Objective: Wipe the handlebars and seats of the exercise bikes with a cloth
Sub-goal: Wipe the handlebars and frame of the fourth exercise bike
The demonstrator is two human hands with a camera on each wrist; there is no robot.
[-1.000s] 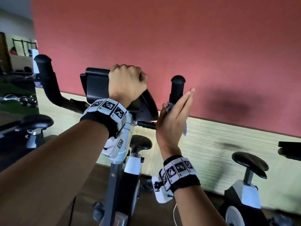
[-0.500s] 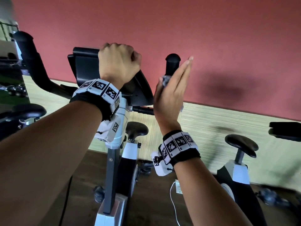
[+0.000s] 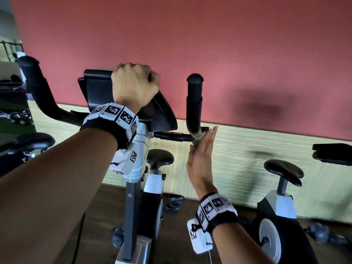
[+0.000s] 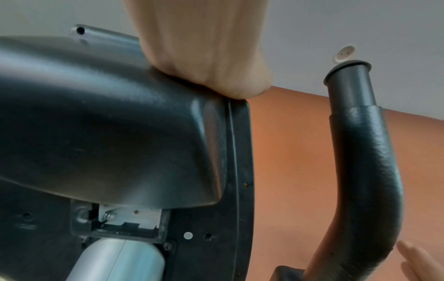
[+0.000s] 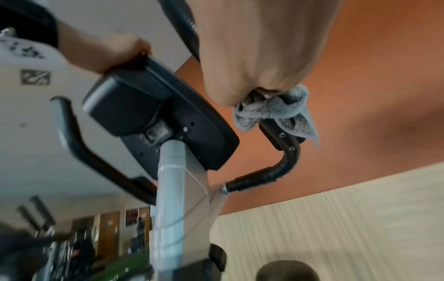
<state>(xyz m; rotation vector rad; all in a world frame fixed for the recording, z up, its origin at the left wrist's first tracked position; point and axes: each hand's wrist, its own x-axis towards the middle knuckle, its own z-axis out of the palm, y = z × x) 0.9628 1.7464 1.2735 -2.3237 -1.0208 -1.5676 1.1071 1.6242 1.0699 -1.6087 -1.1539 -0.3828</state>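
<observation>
Two bikes at least are lined up along the red wall, and judging by where the hands are, this job is nowhere near finished: the work is on the right handlebar [image 3: 194,103] of the near bike, down at the bend where the upright grip meets the cross tube. Can't tell from the pictures whether the left handlebar [image 3: 36,86] is wiped or not, it looks the same either way. My guess is the seats are all still to do, the near seat [image 3: 160,159] and the one on the next bike [image 3: 283,172] over to the right, plus that bike's bars, which are mostly out of view. Now the grip. The right hand [image 3: 202,161] has the grey cloth [image 5: 276,108] bunched up against the bar at that bend; in the head view the fingers look straight and flat alongside the tube, while the wrist view shows the cloth wadded between palm and bar with a corner hanging free below. So it's more of a flat press with the cloth trapped than a full wrap, as far as I can see. The left hand [image 3: 133,84] is curled tight over the top edge of the console [image 3: 99,92], fingers hooked over it, probably just steadying the bike.
</observation>
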